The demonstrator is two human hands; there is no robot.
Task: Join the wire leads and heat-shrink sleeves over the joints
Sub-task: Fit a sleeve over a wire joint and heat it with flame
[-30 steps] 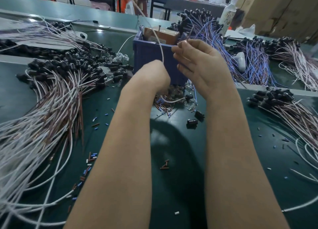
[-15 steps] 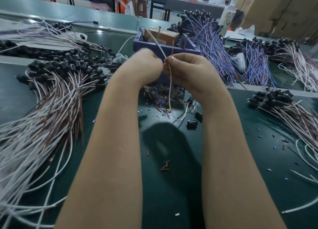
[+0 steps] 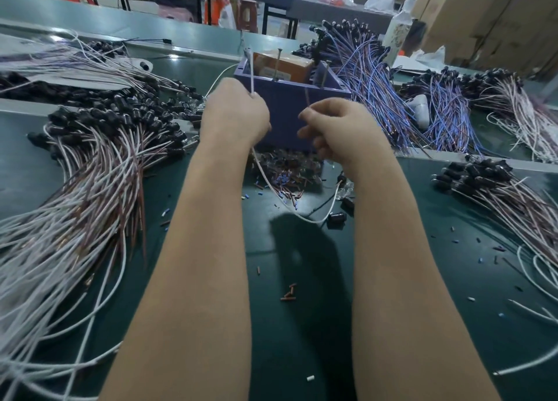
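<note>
My left hand [image 3: 235, 114] grips the white lead [image 3: 251, 74], its end upright where I can see it. My right hand [image 3: 341, 132] pinches the thin brown lead [image 3: 307, 99] in its fingers [image 3: 315, 112], near the white one, ready for joining. Both are raised over the sleeve pile [image 3: 287, 177] toward the surface's [image 3: 302, 325] far edge.

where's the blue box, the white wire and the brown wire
blue box [image 3: 285, 114], head view, bare front wall
white wire [image 3: 251, 76], head view, upright stretch at the box's left corner
brown wire [image 3: 306, 99], head view, thin upright stretch before the front wall
</note>
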